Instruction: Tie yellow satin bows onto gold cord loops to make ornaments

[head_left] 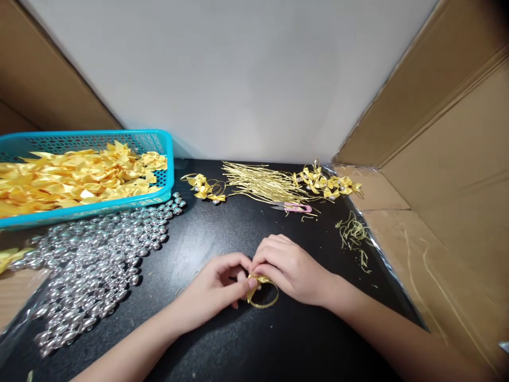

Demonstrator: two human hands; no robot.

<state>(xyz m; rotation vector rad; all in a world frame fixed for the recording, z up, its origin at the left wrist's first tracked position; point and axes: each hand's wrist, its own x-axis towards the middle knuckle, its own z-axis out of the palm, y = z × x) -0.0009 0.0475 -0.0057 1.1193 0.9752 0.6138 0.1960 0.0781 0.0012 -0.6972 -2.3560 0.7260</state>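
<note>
My left hand (217, 289) and my right hand (288, 268) meet over the black tabletop (222, 339), fingertips pinched together on a small yellow ribbon bow with a gold string loop (262, 294). The loop hangs below the fingers and rests on the table. Both hands have their fingers curled closed around the bow; the bow itself is mostly hidden by the fingers.
A turquoise basket (159, 154) of yellow ribbon bows stands at the left. Silver beads (95, 260) spread below it. Gold strings (262, 183), pink snips (294, 208), finished bows (328, 183) and string scraps (352, 233) lie at the back. Cardboard walls (449, 175) flank the right.
</note>
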